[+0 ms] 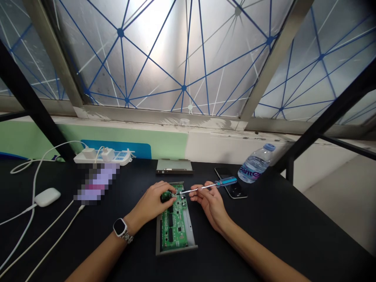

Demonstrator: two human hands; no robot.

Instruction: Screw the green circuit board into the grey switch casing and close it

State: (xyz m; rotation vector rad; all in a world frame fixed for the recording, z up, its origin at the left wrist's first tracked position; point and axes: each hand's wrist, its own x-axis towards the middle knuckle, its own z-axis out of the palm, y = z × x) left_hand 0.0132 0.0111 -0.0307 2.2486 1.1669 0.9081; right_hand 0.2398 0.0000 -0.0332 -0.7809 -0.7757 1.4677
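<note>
A green circuit board (178, 225) lies in a grey metal tray-like frame (190, 229) on the black table. My left hand (154, 201) rests over the board's far left part, thumb and forefinger curled together near the screwdriver's tip; what they pinch is too small to make out. In my right hand (213, 205) is a screwdriver (226, 181) with a blue handle, held by its metal shaft between thumb and fingers. It lies nearly level, its handle out to the right and its tip over the board.
Behind the board lies a flat metal cover (174, 166). A dark phone (235, 190) and a water bottle (254, 164) are at the right. Leftward are a power strip (123, 158), a pixelated purple phone-like thing (100, 184), a white case (48, 196) and several cables.
</note>
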